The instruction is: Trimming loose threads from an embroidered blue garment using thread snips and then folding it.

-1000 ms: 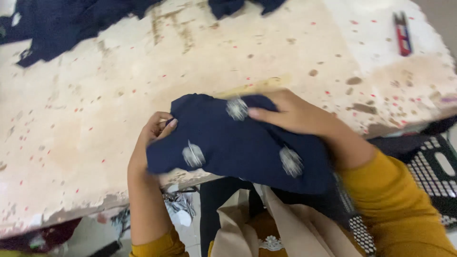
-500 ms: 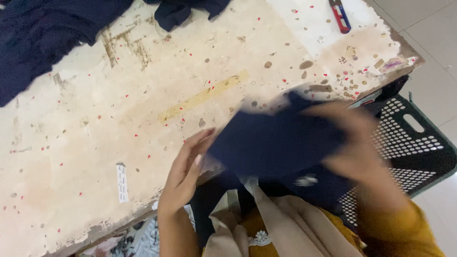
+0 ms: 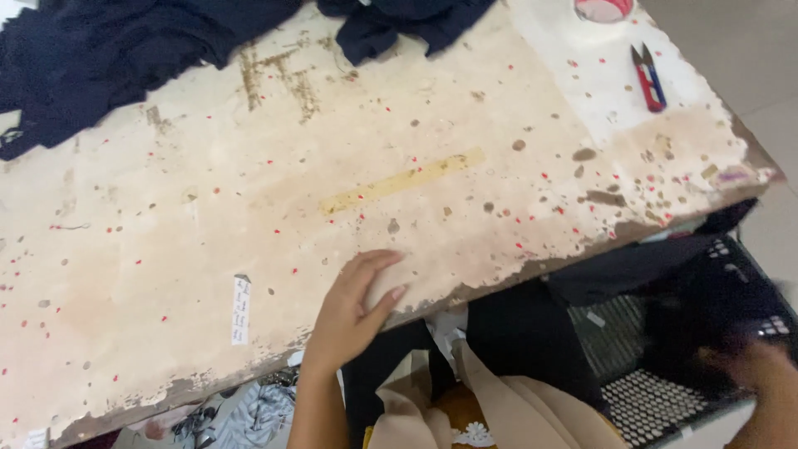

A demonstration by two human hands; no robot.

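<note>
Left hand (image 3: pixel 353 308) flat on the near edge of the worn table (image 3: pixel 249 241), palm down, fingers loosely spread, gripping nothing. Right hand (image 3: pixel 761 374) low at the right border, blurred and partly cut off by the frame, buried in a dark navy garment (image 3: pixel 706 333); hold on the cloth likely but fingers impossible to make out, so grip not certain. Garment down over the black perforated plastic basket (image 3: pixel 657 399), beside the table's right corner, itself smeared into the basket's dark wall, edges hard to separate. More dark cloth (image 3: pixel 515 333) hanging below the table edge, between the two hands. Beige fabric (image 3: pixel 499 407) in the lap, bottom cut off.

Further out: small white paper label (image 3: pixel 240 309) lying left of the left hand. Yellowish strip (image 3: pixel 403 180) across the tabletop's middle. Red-handled thread snips (image 3: pixel 649 77) near the far right edge. Pink round thing (image 3: pixel 603 8) at the top, mostly cropped. Navy fabric pile (image 3: pixel 108 58) sprawled over the far left, another navy piece (image 3: pixel 407 25) at top centre.
</note>
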